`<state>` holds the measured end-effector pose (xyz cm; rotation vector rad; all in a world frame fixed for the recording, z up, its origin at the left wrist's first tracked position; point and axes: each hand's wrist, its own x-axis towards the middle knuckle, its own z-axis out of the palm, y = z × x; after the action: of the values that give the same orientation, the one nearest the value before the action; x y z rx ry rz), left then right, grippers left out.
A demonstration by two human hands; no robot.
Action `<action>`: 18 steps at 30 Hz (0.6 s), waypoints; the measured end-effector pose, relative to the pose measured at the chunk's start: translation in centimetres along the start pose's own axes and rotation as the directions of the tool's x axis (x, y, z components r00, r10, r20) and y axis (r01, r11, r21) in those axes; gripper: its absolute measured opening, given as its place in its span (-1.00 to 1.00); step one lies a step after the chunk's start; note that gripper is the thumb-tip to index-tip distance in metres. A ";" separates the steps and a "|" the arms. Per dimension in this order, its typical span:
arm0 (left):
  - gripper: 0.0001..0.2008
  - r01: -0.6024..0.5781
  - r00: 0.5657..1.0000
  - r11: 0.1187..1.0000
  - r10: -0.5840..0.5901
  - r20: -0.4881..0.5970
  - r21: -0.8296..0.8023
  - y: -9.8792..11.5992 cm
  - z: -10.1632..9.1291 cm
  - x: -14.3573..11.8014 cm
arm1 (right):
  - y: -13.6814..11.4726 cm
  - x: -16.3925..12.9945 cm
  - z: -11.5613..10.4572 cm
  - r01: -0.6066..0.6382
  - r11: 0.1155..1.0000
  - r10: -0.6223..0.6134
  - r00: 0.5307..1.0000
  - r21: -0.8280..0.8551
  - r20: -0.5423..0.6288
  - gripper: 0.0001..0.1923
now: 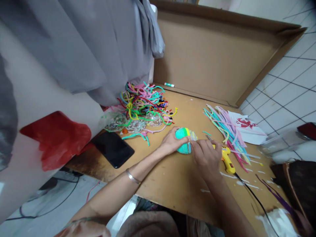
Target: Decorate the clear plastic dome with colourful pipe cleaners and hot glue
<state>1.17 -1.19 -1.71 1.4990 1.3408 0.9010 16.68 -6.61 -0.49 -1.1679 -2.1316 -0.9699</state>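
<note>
A clear plastic ball (182,144), partly wrapped in turquoise pipe cleaner with green and yellow bands, is above the table's middle. My left hand (171,142) is closed round its left side, thumb across the front. Against its right edge my right hand (206,154) is closed, fingertips pinched together; what lies between them is hidden. A bare see-through part of the ball (193,135) shows behind the right fingers. Just right of that hand lies a yellow glue gun (228,160), its front partly covered by the hand. A short turquoise piece (206,133) lies beyond.
Tangled pipe cleaners (145,98) and clear plastic balls (134,125) lie at the back left, near a black phone (113,148). Straight pipe cleaners (230,126) lie at right by a printed paper (254,131). A cardboard panel (217,56) stands behind. The black cord (254,194) runs toward me.
</note>
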 end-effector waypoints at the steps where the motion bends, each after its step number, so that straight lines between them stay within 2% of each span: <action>1: -0.35 0.005 1.000 1.000 -0.005 0.000 0.004 0.0 0.0 0.0 | 0.0 0.0 0.0 0.001 1.000 -0.001 1.000 0.005 0.010 -0.82; 10: -0.40 0.012 1.000 1.000 -0.012 0.010 0.018 0.2 0.0 -0.1 | 0.5 0.2 0.1 0.016 1.000 -0.018 0.998 0.022 0.064 -0.80; 18: -0.46 -0.001 1.000 1.000 0.001 0.004 0.001 0.3 -0.1 -0.2 | 0.7 0.0 0.8 -0.042 0.996 0.036 0.997 0.081 0.065 -0.79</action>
<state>1.18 -1.36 -1.40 1.5017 1.3372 0.8976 17.18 -5.76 -0.71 -1.2099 -2.1687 -0.8295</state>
